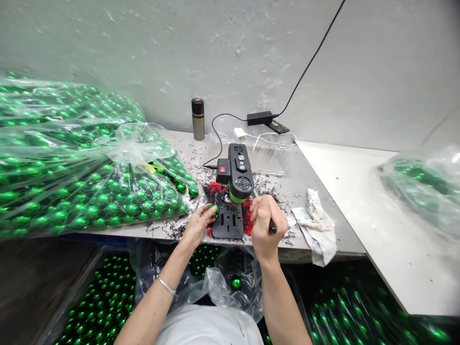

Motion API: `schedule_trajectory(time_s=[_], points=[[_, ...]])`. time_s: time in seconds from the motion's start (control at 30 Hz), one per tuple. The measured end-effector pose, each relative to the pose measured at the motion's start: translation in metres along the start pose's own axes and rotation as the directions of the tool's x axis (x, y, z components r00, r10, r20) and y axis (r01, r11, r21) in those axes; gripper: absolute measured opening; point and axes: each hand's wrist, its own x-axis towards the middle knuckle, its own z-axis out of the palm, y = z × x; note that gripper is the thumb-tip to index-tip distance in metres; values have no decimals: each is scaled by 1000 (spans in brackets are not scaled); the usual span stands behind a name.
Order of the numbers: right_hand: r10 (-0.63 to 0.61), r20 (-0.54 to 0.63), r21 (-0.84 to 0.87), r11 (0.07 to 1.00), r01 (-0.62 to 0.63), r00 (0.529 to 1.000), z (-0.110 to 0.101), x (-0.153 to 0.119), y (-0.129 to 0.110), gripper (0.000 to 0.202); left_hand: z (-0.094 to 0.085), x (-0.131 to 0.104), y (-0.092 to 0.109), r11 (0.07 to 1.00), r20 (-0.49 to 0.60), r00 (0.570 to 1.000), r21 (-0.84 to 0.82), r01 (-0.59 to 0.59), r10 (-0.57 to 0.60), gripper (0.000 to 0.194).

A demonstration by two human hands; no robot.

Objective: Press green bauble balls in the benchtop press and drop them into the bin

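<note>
Shiny green round ball [216,211] sits pinched in your left hand [201,222], at the left edge of the slotted black plate [227,229]. Your right hand [269,224] clenches a black handle [272,228]. Thin black shreds [168,229] litter the grey tabletop [305,175].

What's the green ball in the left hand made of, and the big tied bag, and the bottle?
Green ball: shiny, perhaps coated plastic; it gleams like metal, so that's unsure.
Big tied bag: glossy, clear plastic film, see-through and wrinkled.
Bottle: maybe metal with a satin finish, judging by its soft sheen.
</note>
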Motion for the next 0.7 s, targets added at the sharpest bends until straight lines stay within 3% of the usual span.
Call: schedule_trajectory(time_s=[0.13,0.33,0.4,0.5,0.6,0.7], points=[[23,6,-10,1000,-22,1000,0,4,-4,37,1,0,-5,998,44,998,11,-56,55,46],[-7,17,-17,1000,7,1000,-2,4,-4,36,8,3,-18,910,155,960,312,-272,234,44],[-21,17,-14,1000,22,1000,-2,3,-3,37,8,4,-22,813,190,930,453,-366,313,39],[-26,6,-22,999,26,1000,-2,0,-2,36,7,2,-26,581,272,857,641,-501,438,35],[-21,1,-32,999,21,1000,-2,-1,-2,35,6,-1,-29,390,391,771,694,-606,502,33],[-38,18,-24,999,38,999,-3,-3,0,33,7,1,-32,306,460,713,680,-666,529,33]])
